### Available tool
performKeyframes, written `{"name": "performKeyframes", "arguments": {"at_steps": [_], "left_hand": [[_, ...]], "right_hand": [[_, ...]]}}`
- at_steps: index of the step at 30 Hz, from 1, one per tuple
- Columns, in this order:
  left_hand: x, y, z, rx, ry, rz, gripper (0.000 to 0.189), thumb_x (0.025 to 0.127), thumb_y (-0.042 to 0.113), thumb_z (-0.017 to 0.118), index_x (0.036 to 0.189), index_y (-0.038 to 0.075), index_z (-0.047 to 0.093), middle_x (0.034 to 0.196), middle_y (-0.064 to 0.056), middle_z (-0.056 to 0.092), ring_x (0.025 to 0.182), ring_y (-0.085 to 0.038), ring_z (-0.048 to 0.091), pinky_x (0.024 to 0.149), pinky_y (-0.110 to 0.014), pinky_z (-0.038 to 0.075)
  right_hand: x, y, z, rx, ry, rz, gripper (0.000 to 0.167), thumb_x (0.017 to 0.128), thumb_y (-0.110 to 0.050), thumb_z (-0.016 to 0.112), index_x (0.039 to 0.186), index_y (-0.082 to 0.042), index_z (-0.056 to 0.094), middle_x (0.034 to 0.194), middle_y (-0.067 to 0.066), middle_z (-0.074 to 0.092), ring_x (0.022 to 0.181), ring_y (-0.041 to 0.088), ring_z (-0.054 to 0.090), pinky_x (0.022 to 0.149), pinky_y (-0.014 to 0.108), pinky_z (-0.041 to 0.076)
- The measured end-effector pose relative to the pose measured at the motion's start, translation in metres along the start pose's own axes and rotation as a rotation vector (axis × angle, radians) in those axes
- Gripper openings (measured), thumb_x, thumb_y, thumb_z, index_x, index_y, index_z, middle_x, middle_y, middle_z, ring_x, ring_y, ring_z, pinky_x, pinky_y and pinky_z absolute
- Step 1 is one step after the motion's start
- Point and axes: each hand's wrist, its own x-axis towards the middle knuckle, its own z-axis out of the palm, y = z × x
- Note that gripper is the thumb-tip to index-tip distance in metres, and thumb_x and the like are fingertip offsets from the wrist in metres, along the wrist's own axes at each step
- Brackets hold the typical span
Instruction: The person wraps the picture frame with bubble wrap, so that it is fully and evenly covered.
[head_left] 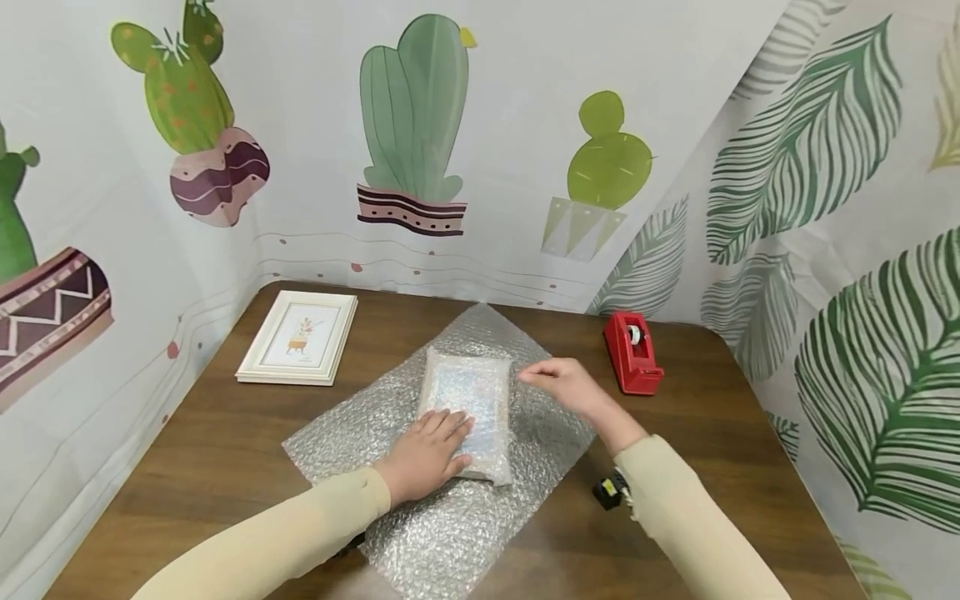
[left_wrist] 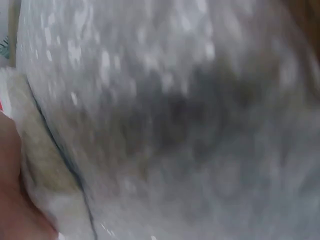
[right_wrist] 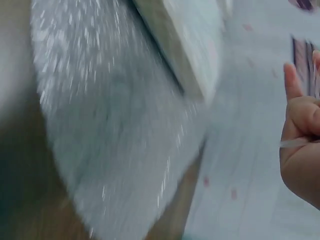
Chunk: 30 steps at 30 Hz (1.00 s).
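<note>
A flat rectangular bundle [head_left: 474, 387] wrapped in bubble wrap lies on a larger sheet of bubble wrap [head_left: 352, 437], which is turned cornerwise on the table. Spread over the bundle's lower left part, my left hand [head_left: 427, 454] rests with its fingers extended. My right hand [head_left: 566, 383] hovers just right of the bundle's upper right edge, thumb and fingertips pinched together. In the right wrist view, a thin, see-through strip of tape [right_wrist: 295, 143] shows at that hand. Both wrist views are blurred; the left one mostly shows the bubble wrap sheet [left_wrist: 150, 65].
A red tape dispenser [head_left: 634, 354] stands at the back right of the brown wooden table [head_left: 720, 467]. At the back left lies a white picture frame [head_left: 298, 337]. Fabric printed with cacti and leaves [head_left: 510, 100] hangs behind and beside the table.
</note>
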Motion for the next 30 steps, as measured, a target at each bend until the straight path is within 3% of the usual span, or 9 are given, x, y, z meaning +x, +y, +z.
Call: {"name": "performKeyframes", "arguments": {"at_steps": [2,4,7,13,21,26,30], "left_hand": [[-0.001,0.004,0.000,0.012,0.016,-0.008,0.056,0.108,0.039,0.044,0.154,0.007,0.045,0.161,-0.013,0.045,0.148,-0.036,0.043,0.124,-0.048,0.036],[-0.002,0.008,0.000,0.014,0.031,-0.015,0.054,0.108,0.036,0.044,0.154,0.006,0.046,0.161,-0.014,0.045,0.148,-0.037,0.043,0.123,-0.049,0.038],[-0.003,0.011,0.001,0.015,0.039,-0.029,0.053,0.109,0.034,0.043,0.154,0.007,0.045,0.162,-0.014,0.044,0.150,-0.037,0.042,0.124,-0.048,0.037],[-0.003,0.012,0.000,-0.018,0.052,-0.029,0.051,0.109,0.034,0.043,0.153,0.008,0.047,0.161,-0.014,0.045,0.148,-0.037,0.042,0.123,-0.048,0.037],[-0.002,0.011,0.000,-0.018,0.078,-0.017,0.051,0.109,0.034,0.044,0.152,0.008,0.048,0.159,-0.014,0.047,0.146,-0.036,0.045,0.121,-0.048,0.038],[-0.005,0.011,0.003,0.036,0.133,-0.026,0.049,0.108,0.035,0.047,0.150,0.011,0.052,0.152,-0.016,0.050,0.140,-0.034,0.048,0.118,-0.049,0.041],[-0.009,0.013,0.006,0.111,0.168,-0.070,0.047,0.108,0.039,0.047,0.148,0.018,0.055,0.144,-0.016,0.052,0.134,-0.033,0.050,0.115,-0.052,0.043]], "right_hand": [[0.014,-0.007,0.017,-0.066,-0.079,-0.031,0.026,0.100,-0.021,0.067,0.113,-0.001,0.077,0.121,0.016,0.076,0.114,0.021,0.069,0.103,0.044,0.055],[0.026,-0.012,0.032,-0.106,-0.138,-0.036,0.025,0.100,-0.022,0.066,0.113,-0.003,0.078,0.123,0.016,0.075,0.122,0.030,0.067,0.108,0.051,0.052],[0.044,-0.019,0.050,-0.186,-0.208,-0.077,0.025,0.099,-0.022,0.067,0.111,-0.003,0.078,0.120,0.015,0.076,0.120,0.034,0.068,0.106,0.049,0.054],[0.070,-0.020,0.076,-0.317,-0.314,-0.135,0.021,0.098,-0.019,0.068,0.109,-0.004,0.080,0.113,0.012,0.079,0.109,0.025,0.073,0.095,0.032,0.058],[0.086,-0.012,0.094,-0.258,-0.379,-0.123,0.020,0.096,-0.017,0.071,0.105,-0.002,0.081,0.106,0.013,0.080,0.087,0.007,0.070,0.081,0.019,0.055],[0.089,-0.008,0.100,-0.223,-0.395,-0.125,0.020,0.096,-0.018,0.072,0.107,-0.005,0.080,0.111,0.012,0.079,0.100,0.016,0.074,0.089,0.022,0.057],[0.090,-0.005,0.105,-0.228,-0.394,-0.138,0.020,0.096,-0.018,0.072,0.111,-0.007,0.080,0.116,0.010,0.078,0.108,0.021,0.074,0.093,0.023,0.057]]}}
